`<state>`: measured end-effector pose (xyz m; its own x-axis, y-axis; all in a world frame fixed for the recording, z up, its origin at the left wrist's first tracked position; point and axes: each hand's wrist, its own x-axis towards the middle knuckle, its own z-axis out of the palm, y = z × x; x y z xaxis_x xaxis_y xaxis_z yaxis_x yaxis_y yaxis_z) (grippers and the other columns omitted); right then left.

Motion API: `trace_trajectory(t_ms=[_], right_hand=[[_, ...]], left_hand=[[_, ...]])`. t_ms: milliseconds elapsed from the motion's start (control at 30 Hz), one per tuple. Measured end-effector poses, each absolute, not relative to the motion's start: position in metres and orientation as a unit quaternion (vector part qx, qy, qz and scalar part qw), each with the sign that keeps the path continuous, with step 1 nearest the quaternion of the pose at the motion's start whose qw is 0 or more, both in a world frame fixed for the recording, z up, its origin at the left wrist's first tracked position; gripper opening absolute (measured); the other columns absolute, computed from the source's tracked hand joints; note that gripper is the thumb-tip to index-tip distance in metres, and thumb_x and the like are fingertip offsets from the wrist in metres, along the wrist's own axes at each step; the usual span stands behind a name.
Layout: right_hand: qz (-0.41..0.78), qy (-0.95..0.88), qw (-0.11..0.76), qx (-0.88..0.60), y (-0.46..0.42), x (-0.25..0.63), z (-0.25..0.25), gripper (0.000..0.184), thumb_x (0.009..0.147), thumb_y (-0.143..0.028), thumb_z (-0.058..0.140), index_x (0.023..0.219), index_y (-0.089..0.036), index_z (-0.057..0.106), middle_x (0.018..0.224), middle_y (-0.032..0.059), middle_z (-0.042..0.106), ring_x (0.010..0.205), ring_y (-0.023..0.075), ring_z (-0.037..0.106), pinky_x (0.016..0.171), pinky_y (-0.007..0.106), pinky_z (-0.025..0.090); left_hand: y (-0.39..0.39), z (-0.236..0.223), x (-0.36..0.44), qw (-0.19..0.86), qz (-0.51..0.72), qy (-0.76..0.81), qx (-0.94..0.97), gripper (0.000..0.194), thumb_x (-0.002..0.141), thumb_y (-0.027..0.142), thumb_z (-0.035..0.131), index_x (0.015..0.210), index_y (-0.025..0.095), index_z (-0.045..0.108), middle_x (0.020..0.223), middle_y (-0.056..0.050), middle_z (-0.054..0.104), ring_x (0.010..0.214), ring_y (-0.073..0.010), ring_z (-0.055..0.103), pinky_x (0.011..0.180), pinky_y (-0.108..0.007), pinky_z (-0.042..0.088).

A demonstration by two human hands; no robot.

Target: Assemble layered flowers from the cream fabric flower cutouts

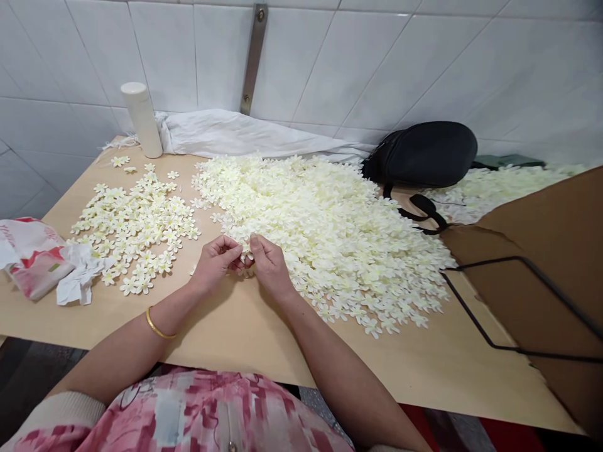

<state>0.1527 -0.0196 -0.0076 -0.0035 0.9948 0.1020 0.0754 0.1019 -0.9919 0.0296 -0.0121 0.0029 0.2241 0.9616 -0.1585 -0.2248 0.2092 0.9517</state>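
Between the fingertips of both hands sits a small cream-white artificial flower (245, 253), partly covered by the fingers. My left hand (217, 260) pinches it from the left, with a gold bangle on that wrist. From the right, my right hand (271, 263) is closed on the same flower, its thumb raised. Just beyond and to the right spreads a large heap of loose pale flowers (320, 220). A smaller, thinner group of flowers with yellow centres (136, 220) lies to the left on the wooden table (235, 333).
A white bottle (142, 119) stands at the back left beside a white cloth (226, 132). A black case (421, 154) with a strap rests behind the heap. On the right is a cardboard box (541, 263); at far left, a tissue packet (35, 254) and crumpled tissue (81, 273).
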Motion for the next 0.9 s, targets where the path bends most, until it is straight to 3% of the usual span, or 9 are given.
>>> trace_trajectory(t_ms=[133, 233, 367, 600, 767, 900], right_hand=[[0.448, -0.58, 0.501, -0.461, -0.0192, 0.1568, -0.0067, 0.034, 0.084, -0.049, 0.045, 0.067, -0.019, 0.049, 0.058, -0.0024, 0.05, 0.054, 0.0105, 0.049, 0.053, 0.024, 0.041], [0.39, -0.607, 0.495, -0.483, -0.0187, 0.1582, -0.0077, 0.027, 0.084, -0.041, 0.046, 0.068, -0.019, 0.051, 0.058, -0.0026, 0.049, 0.054, 0.0103, 0.046, 0.054, 0.024, 0.039], [0.337, -0.609, 0.503, -0.512, -0.0175, 0.1585, -0.0111, 0.033, 0.085, -0.04, 0.043, 0.059, -0.019, 0.044, 0.053, -0.0035, 0.044, 0.05, 0.0094, 0.042, 0.05, 0.023, 0.035], [0.339, -0.614, 0.491, -0.517, -0.0182, 0.1586, -0.0114, 0.038, 0.086, -0.043, 0.041, 0.056, -0.019, 0.041, 0.051, -0.0029, 0.044, 0.049, 0.0098, 0.042, 0.049, 0.024, 0.034], [0.35, -0.612, 0.508, -0.494, -0.021, 0.1612, -0.0084, 0.028, 0.086, -0.043, 0.042, 0.085, -0.018, 0.056, 0.063, -0.0021, 0.051, 0.06, 0.0119, 0.05, 0.059, 0.025, 0.041], [0.332, -0.635, 0.508, -0.477, -0.0218, 0.1623, -0.0081, 0.025, 0.081, -0.035, 0.052, 0.1, -0.019, 0.056, 0.068, -0.0022, 0.054, 0.064, 0.0128, 0.055, 0.065, 0.026, 0.044]], left_hand=[[-0.0095, 0.0016, 0.0281, 0.657, 0.467, 0.429, 0.408, 0.019, 0.069, 0.025, 0.067, 0.065, 0.014, 0.052, 0.055, -0.001, 0.06, 0.05, -0.009, 0.055, 0.051, -0.021, 0.044], [-0.0088, 0.001, 0.028, 0.669, 0.469, 0.429, 0.386, 0.022, 0.067, 0.027, 0.069, 0.065, 0.015, 0.051, 0.053, 0.002, 0.056, 0.048, -0.0086, 0.053, 0.051, -0.022, 0.046], [-0.0099, 0.0024, 0.0288, 0.692, 0.449, 0.41, 0.388, 0.025, 0.065, 0.031, 0.072, 0.068, 0.016, 0.052, 0.054, 0.001, 0.058, 0.05, -0.01, 0.056, 0.052, -0.023, 0.046], [-0.0112, 0.0026, 0.0304, 0.681, 0.454, 0.419, 0.392, 0.02, 0.062, 0.018, 0.07, 0.063, 0.014, 0.051, 0.054, 0.0, 0.062, 0.049, -0.0075, 0.055, 0.052, -0.02, 0.043], [-0.0073, -0.0009, 0.0287, 0.696, 0.469, 0.419, 0.346, 0.017, 0.059, 0.013, 0.067, 0.064, 0.015, 0.05, 0.053, 0.001, 0.061, 0.048, -0.0091, 0.056, 0.05, -0.02, 0.044], [-0.004, 0.0004, 0.0266, 0.726, 0.468, 0.408, 0.296, 0.016, 0.06, 0.012, 0.065, 0.066, 0.015, 0.05, 0.053, -0.001, 0.061, 0.05, -0.0116, 0.06, 0.052, -0.022, 0.048]])
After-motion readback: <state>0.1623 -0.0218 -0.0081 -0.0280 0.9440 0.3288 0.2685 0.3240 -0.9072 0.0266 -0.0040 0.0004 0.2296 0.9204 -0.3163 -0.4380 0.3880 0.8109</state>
